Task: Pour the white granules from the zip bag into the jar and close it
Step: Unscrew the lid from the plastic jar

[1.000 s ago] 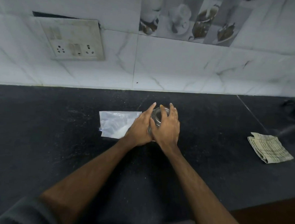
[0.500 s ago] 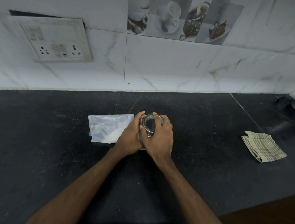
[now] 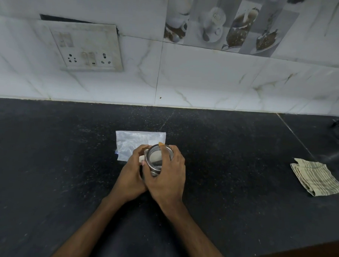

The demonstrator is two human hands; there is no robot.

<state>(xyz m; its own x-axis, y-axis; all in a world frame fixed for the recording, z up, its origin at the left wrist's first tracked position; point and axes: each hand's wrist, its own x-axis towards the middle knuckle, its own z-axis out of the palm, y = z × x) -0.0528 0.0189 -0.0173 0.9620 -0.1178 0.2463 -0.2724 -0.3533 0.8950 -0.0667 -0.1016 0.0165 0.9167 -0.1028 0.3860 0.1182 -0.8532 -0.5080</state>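
Dark speckled stone counter (image 3: 65, 182), backed by a white marble-look tiled wall (image 3: 205, 81); switch-and-socket plate (image 3: 86, 49) on the wall at upper left; a decorative tile (image 3: 223, 24) printed with cups and dishes at upper right.

Jar (image 3: 154, 158) near the middle of the counter, between the two hands; round metal-rimmed top faces the camera, pale contents and a dark reflection show through it; whether a lid is seated cannot be told from this view.

Left hand (image 3: 131, 175): fingers curled round the jar's left side, gripping it. Right hand (image 3: 168, 177): wrapped over the jar's right side and near edge, fingers curled along the rim, gripping it; the two hands touch each other below the jar.

Zip bag (image 3: 129, 144): flat on the counter just behind and left of the jar, partly covered by the left hand; translucent, white material visible inside; not held.

Folded striped cloth (image 3: 316, 177): on the counter well to the right, apart from both hands.
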